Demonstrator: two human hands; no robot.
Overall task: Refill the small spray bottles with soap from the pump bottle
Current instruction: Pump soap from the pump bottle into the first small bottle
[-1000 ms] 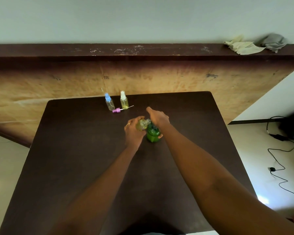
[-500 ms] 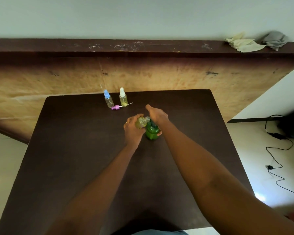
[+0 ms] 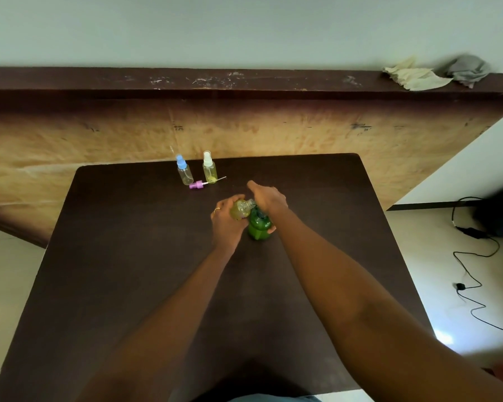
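A green pump bottle point(image 3: 258, 226) stands at the middle of the dark table point(image 3: 122, 256). My right hand point(image 3: 269, 198) lies over its pump head with the fingers stretched forward and the thumb against the bottle's side. My left hand point(image 3: 226, 221) grips a small uncapped spray bottle point(image 3: 241, 209) holding yellowish liquid, tilted with its neck at the pump's spout. Two more small spray bottles stand at the far edge: one with a blue cap point(image 3: 184, 173), one with a white cap point(image 3: 209, 170). A loose pink spray cap point(image 3: 198, 184) with its tube lies between them.
A brown wooden ledge point(image 3: 244, 82) runs behind the table, with a pale cloth point(image 3: 415, 78) and a grey cloth point(image 3: 468, 71) at its right end. Black cables point(image 3: 474, 256) trail on the floor to the right.
Both hands stay at the pump bottle with the small bottle held at the spout. The view has shifted slightly; nothing on the table has moved.
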